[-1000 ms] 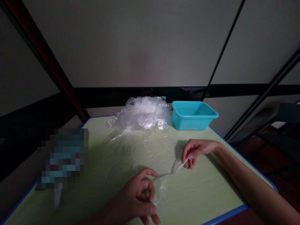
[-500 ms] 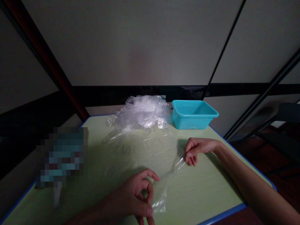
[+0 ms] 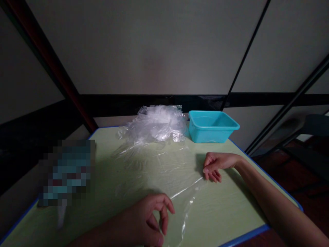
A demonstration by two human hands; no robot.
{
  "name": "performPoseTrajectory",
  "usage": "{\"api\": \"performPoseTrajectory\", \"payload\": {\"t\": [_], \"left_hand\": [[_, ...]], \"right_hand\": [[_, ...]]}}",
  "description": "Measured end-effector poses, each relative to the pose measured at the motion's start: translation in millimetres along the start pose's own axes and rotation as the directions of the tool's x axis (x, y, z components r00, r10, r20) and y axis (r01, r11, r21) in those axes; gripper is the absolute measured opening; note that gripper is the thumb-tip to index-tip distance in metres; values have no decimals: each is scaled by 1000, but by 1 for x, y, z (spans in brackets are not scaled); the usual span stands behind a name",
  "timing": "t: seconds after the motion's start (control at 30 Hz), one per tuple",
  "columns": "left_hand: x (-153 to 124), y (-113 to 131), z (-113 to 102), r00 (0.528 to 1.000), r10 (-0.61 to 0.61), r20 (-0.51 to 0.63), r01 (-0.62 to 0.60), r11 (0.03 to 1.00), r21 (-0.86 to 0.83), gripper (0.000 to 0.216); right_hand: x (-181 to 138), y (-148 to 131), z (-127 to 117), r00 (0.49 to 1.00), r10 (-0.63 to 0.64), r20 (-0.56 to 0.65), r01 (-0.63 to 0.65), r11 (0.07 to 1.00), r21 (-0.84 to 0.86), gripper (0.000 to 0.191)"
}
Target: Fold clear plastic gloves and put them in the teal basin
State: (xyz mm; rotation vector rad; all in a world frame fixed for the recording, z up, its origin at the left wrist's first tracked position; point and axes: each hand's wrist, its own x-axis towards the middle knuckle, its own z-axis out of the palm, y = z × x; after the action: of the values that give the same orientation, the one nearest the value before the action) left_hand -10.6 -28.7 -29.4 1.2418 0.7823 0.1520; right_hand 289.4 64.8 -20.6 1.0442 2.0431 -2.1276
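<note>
A thin clear plastic bag (image 3: 189,204) stretches low over the table between my hands, its shiny edges running diagonally. My right hand (image 3: 214,167) pinches its far corner between thumb and fingers, the other fingers curled loosely. At the near side, my left hand (image 3: 155,219) is curled with thumb and fingertips close together at the bag's near end. The picture's bottom edge cuts off part of that grip. Beyond my hands lies a heaped pile of clear plastic bags (image 3: 159,125), with some flat film spread in front of it.
A turquoise plastic basin (image 3: 209,135) stands at the table's back right. At the left edge lies a blurred-out, pixelated object (image 3: 68,171). The pale green table (image 3: 231,212) has a blue rim and stands against a panelled wall (image 3: 154,51). A dark chair (image 3: 308,147) is off to the right.
The plastic bag has gone from a bunched, twisted strip to a wider spread sheet. My left hand has moved slightly down toward me. My right hand has barely moved.
</note>
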Motion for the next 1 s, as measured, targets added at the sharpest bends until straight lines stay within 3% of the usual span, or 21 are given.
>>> {"api": "performPoseTrajectory", "payload": {"t": [0.17, 0.2, 0.27, 0.3, 0.37, 0.43, 0.47, 0.5, 0.53, 0.63, 0.87, 1.0], "left_hand": [[-6, 10, 1, 1000, 10, -12, -8, 988, 152, 32], [-8, 13, 2, 996, 67, -59, -53, 977, 206, 27], [-11, 17, 3, 945, 260, -197, -172, 911, 376, 17], [-13, 19, 3, 896, 374, -241, -223, 847, 482, 15], [-16, 20, 4, 812, 536, -231, -256, 682, 685, 22], [-18, 20, 5, 819, 562, -120, -226, 508, 831, 35], [-18, 20, 5, 843, 535, -57, -208, 421, 883, 42], [-17, 19, 5, 868, 497, 0, -194, 339, 920, 47], [-16, 19, 6, 886, 461, 53, -194, 264, 945, 51], [-13, 19, 6, 907, 385, 172, -235, 122, 964, 57], [-12, 22, 10, 872, 375, 316, -362, 58, 930, 64], [-15, 30, 16, 893, 315, 322, -342, 9, 940, 54]], "right_hand": [[-7, -5, 0, 1000, 28, -4, -28, 999, -45, 38], [-7, -7, 1, 999, 9, -38, -11, 999, -51, 36], [-3, -11, 6, 966, -110, -236, 85, 990, -113, 32], [1, -14, 10, 911, -194, -363, 141, 976, -167, 30], [12, -20, 21, 722, -360, -591, 217, 929, -300, 28], [24, -25, 37, 608, -428, -669, 222, 900, -375, 23], [29, -27, 45, 534, -503, -680, 160, 850, -503, 20], [34, -28, 53, 504, -577, -643, 113, 782, -613, 20], [39, -29, 61, 513, -634, -579, 80, 706, -703, 23], [49, -29, 79, 614, -670, -417, 50, 560, -827, 35], [59, -25, 89, 743, -604, -287, -7, 423, -906, 45], [59, -21, 87, 787, -559, -263, -50, 367, -929, 53]]}}
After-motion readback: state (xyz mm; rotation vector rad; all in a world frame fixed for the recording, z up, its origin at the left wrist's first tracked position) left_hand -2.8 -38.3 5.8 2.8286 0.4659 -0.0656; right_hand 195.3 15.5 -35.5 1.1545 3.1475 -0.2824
